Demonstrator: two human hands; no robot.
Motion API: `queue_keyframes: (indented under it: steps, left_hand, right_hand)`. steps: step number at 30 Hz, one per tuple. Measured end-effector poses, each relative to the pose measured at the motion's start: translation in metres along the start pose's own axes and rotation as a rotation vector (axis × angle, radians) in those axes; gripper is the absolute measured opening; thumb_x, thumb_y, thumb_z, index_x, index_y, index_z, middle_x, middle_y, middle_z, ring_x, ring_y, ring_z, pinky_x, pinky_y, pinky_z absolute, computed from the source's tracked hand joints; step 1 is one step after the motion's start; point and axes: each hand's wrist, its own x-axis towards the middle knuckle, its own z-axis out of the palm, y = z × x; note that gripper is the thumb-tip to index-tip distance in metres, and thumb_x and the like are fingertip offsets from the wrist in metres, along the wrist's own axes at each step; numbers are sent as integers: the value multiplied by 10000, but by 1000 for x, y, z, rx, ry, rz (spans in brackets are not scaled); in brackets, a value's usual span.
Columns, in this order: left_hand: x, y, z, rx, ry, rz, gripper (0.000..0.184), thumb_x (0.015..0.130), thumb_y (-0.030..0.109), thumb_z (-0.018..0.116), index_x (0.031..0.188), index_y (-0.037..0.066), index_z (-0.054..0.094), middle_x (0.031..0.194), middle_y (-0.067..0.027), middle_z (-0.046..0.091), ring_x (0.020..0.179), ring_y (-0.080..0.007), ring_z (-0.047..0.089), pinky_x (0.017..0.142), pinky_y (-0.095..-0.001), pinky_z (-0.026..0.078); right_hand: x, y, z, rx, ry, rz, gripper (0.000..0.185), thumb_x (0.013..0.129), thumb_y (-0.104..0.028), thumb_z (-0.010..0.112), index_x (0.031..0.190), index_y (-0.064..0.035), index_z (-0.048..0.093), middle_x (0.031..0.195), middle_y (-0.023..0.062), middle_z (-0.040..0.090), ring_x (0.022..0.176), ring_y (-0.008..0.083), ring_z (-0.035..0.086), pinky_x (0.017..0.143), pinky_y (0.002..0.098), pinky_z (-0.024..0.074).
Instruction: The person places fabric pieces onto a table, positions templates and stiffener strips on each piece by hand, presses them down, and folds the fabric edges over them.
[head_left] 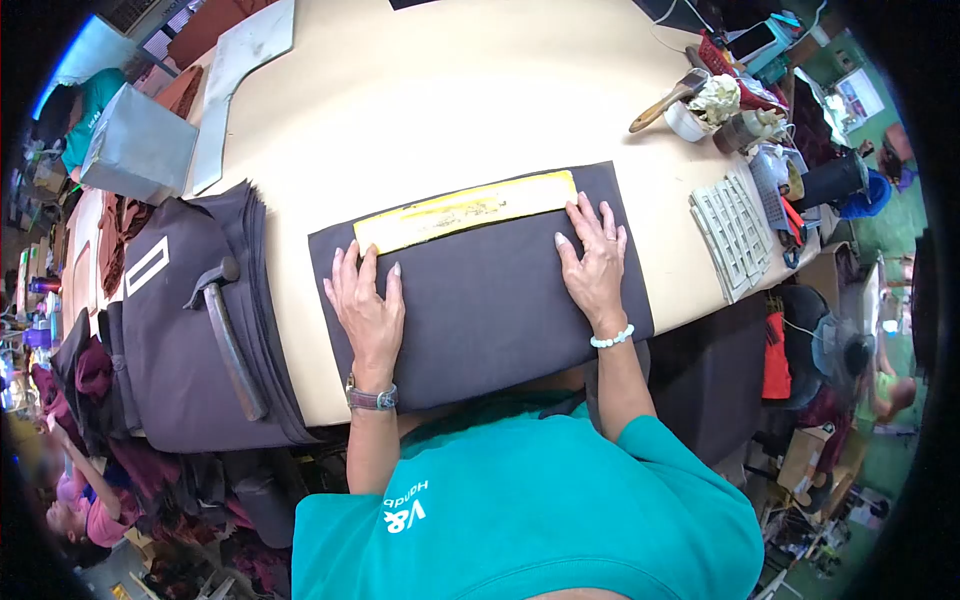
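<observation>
A dark fabric panel (490, 310) lies flat on the table in front of me. Across its upper part rests a long yellow-edged strip (465, 212) with a pale, smudged middle. My left hand (368, 310) is spread on the panel, its fingertips at the strip's left end. On the other side, my right hand (597, 262) also lies with fingers apart, touching the strip's right end. Neither hand is wrapped around anything.
Left of me, a hammer (232, 340) lies on a stack of dark fabric pieces (180, 300), behind which stands a grey block (140, 145). At right are a brush (665, 102), a white tub (686, 122) and pale slotted strips (730, 235). Other people are at the sides.
</observation>
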Motion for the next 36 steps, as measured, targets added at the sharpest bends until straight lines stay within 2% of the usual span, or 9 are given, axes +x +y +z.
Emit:
queue_keyframes:
  steps: [8,14,21,25,36]
  left_hand:
    - [1,1,-1,5,3,7,372,816,177,621,1155,31,575,1262,-155,487,1268,-356,353,1026,-552,242]
    - [1,0,0,-3,7,24,375,816,182,620,1157,33,570,1259,-150,488,1260,-358,358,1021,-556,246]
    - [1,2,-2,46,34,3,377,811,210,639,1143,40,589,1238,-152,516,1234,-360,390,1021,-534,264]
    - [2,4,-3,40,44,5,360,818,205,622,1133,32,595,1234,-156,520,1229,-371,391,1013,-554,266]
    - [1,3,1,67,4,3,395,848,206,575,1198,25,547,1313,-158,453,1266,-373,339,1020,-586,229]
  right_hand:
    - [-1,-2,2,-72,-45,10,490,868,-275,537,1330,-132,457,1429,61,364,1344,324,244,1090,512,132]
    - [-1,0,4,-120,-61,-22,544,870,-315,525,1365,-125,400,1441,96,332,1339,363,228,1082,541,123]
    - [1,0,3,-130,-66,-31,559,861,-330,537,1363,-124,401,1442,97,331,1342,353,232,1083,538,127]
    - [0,2,5,-150,-66,-39,554,862,-332,541,1359,-124,410,1440,92,336,1343,348,237,1080,540,134]
    - [0,2,7,-183,-60,-42,561,867,-369,540,1357,-126,413,1439,71,340,1346,345,232,1079,544,148]
